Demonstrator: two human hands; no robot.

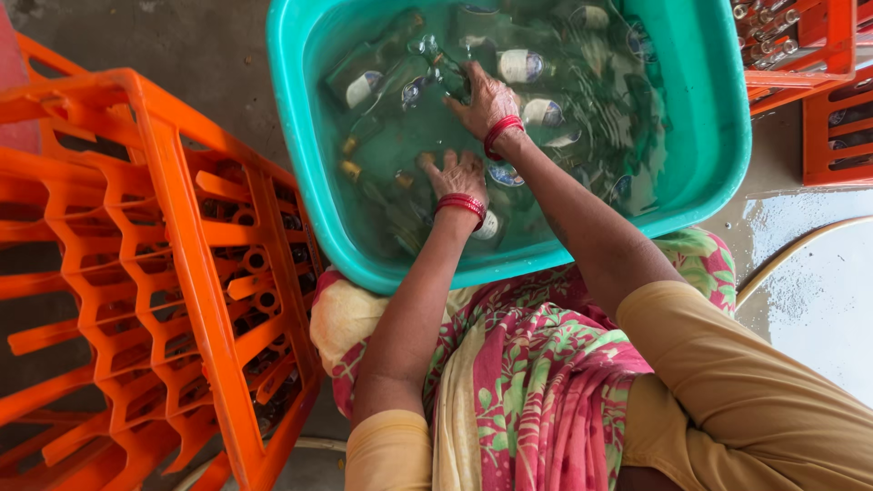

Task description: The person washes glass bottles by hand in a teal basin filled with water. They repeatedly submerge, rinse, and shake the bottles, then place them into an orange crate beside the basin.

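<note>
Two orange plastic bottle crates (182,273) stand stacked at the person's left, with dark bottles showing through the tilted upper one's cells. Next in size, a teal plastic tub (718,118) sits on the concrete floor (200,45) just in front of the knees, filled with water in which many clear glass bottles (523,65) with pale labels lie sunk. More orange crates (818,55) stand at the upper right. The right hand (486,102), red bangles at its wrist, reaches under the water with fingers curled around a bottle neck (446,77). The left hand (457,177), also bangled, lies nearer the tub's front wall with fingers spread apart and dipped among the bottles; whether it grips one I cannot tell.
</note>
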